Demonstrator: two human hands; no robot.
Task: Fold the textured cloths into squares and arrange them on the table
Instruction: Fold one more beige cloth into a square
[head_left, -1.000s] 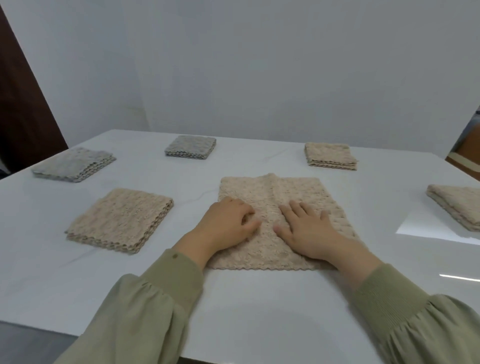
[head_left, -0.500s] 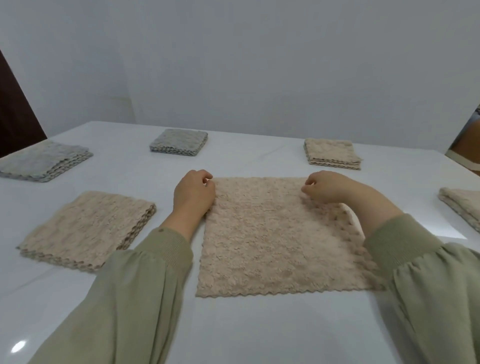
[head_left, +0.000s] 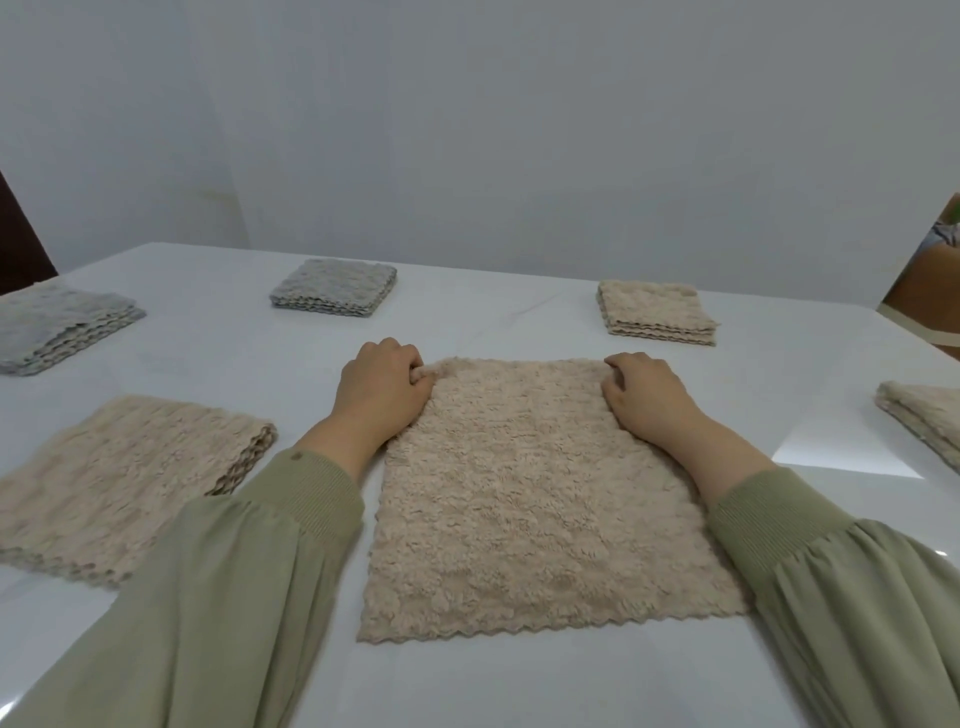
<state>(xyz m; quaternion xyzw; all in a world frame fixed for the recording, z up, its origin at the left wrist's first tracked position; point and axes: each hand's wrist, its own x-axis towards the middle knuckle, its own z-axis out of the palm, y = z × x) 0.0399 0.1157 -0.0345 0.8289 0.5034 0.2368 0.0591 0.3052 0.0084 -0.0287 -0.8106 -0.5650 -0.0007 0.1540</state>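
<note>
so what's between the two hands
In the head view, only the far edge of the flat beige cloth spans from the left hand to the right hand.

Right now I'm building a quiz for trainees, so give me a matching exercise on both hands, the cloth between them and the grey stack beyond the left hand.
1 left hand
2 right hand
3 middle cloth
4 grey stack

A folded, untouched
B grips cloth's far-right corner
C beige, lying flat
D grips cloth's far-left corner

Pairs: 1-D, 2-B, 3-C, 4-A
</note>
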